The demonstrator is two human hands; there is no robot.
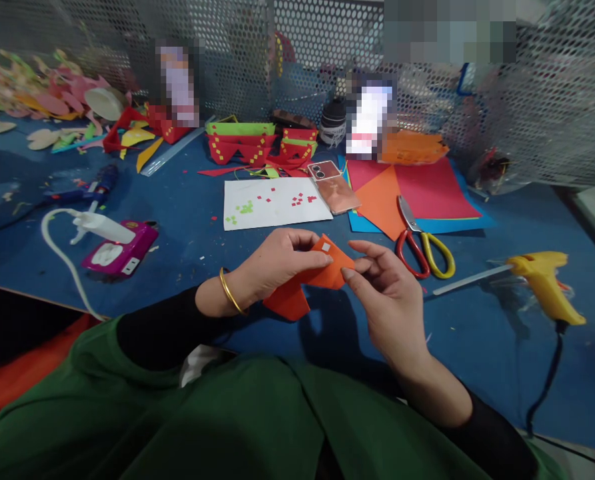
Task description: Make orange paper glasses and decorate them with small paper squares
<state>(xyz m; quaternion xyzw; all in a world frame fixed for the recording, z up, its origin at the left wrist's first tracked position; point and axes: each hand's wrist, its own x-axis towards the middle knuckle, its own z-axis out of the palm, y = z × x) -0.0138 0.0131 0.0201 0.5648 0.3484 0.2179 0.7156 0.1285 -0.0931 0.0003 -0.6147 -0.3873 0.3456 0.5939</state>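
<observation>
Between my two hands is an orange paper cutout [288, 300], with a small white square [326, 247] near its top edge. My left hand [287, 263] grips its upper left part, thumb lying across the front. At the right corner, the thumb and forefinger of my right hand [384, 283] pinch the paper, other fingers curled loosely. Just beyond my hands lies a white sheet [277, 212] dotted with small green squares [246, 208] and red squares [298, 199]. Scissors [417, 240] with red and yellow handles rest to the right of my right hand.
A yellow glue gun [547, 280] with a glue stick lies at right, a blue one [94, 193] at left. Near my left arm is a magenta power strip [122, 250]. Behind stand red paper glasses [240, 148], a phone [334, 189] and coloured sheets [437, 190].
</observation>
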